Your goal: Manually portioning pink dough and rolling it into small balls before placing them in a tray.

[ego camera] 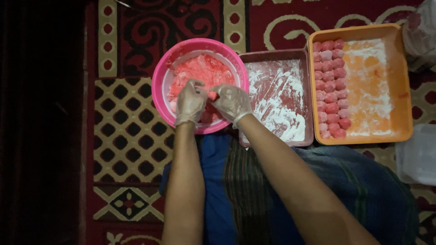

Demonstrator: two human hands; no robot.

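Both gloved hands are meeting over the near rim of the pink bowl (159, 86), left hand (190, 103) and right hand (231, 102) pinching 1 small pink dough piece (211, 95) between fingertips; its axis is probably too small to judge. The floured maroon tray (277, 97) is sitting just beside the bowl.

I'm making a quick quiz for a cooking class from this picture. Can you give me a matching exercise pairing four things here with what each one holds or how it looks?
Things:
1. pink bowl
2. brown tray
3. orange tray
4. hands

States:
A. rows of pink dough balls along its left side
B. smeared with white flour, no balls
C. clear gloves, pinching a small pink piece
D. a mass of pink dough

Pairs: 1-D, 2-B, 3-A, 4-C
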